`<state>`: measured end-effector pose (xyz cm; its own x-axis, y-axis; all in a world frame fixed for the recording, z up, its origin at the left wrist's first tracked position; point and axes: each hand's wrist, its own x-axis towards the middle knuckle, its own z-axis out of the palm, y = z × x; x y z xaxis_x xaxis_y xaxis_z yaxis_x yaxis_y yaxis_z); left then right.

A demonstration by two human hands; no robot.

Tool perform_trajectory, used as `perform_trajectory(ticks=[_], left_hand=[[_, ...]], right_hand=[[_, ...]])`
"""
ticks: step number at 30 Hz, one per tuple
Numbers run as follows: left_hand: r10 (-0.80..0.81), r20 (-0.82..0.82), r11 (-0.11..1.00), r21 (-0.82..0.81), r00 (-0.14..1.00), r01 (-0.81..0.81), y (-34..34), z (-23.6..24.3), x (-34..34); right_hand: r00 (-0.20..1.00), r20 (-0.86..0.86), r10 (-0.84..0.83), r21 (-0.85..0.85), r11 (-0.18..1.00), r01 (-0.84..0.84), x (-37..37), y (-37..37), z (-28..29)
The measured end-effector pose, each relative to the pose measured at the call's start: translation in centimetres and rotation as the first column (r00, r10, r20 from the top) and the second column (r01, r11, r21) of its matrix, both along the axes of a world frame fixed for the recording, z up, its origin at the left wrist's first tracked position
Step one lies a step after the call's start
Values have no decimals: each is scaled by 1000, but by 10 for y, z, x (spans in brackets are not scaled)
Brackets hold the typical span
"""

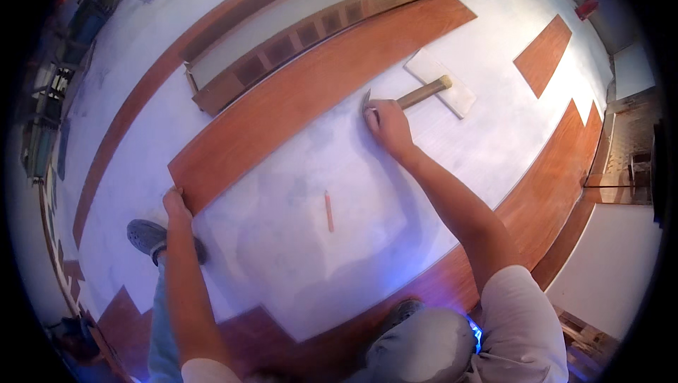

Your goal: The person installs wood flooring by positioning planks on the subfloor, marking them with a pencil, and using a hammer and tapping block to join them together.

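My left hand [176, 203] is closed on the near left corner of a long reddish-brown floor plank [282, 111], which lies diagonally across the white underlay. In my right hand [390, 127] is a hammer [424, 91], gripped close to its metal head. Its wooden handle points up and to the right, over a flat pale board [459, 97]. The fingers hide part of the hammer's head. On the underlay between my arms lies a red pencil [328, 212], touched by neither hand.
A long open cardboard box [311, 33] lies beyond the plank. Laid flooring [544, 178] runs along the right and near side. A short cut plank [542, 56] sits at the far right. Tools and clutter [53, 100] line the left edge. My shoe [147, 236] is beside my left hand.
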<state>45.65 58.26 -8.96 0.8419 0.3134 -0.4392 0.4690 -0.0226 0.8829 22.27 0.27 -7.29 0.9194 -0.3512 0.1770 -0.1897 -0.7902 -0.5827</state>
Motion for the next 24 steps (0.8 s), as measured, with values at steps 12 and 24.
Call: perform_trajectory(ticks=[12,24], left_hand=[[-535,345,287,933,771,-218,-111,9,14],[-517,-623,-128,734,587,667,-273,48,217]], right_hand=[[989,139,-54,-153,985,75,-38,10,-36],[998,62,-22,-139,990,30,-38,5,-44]])
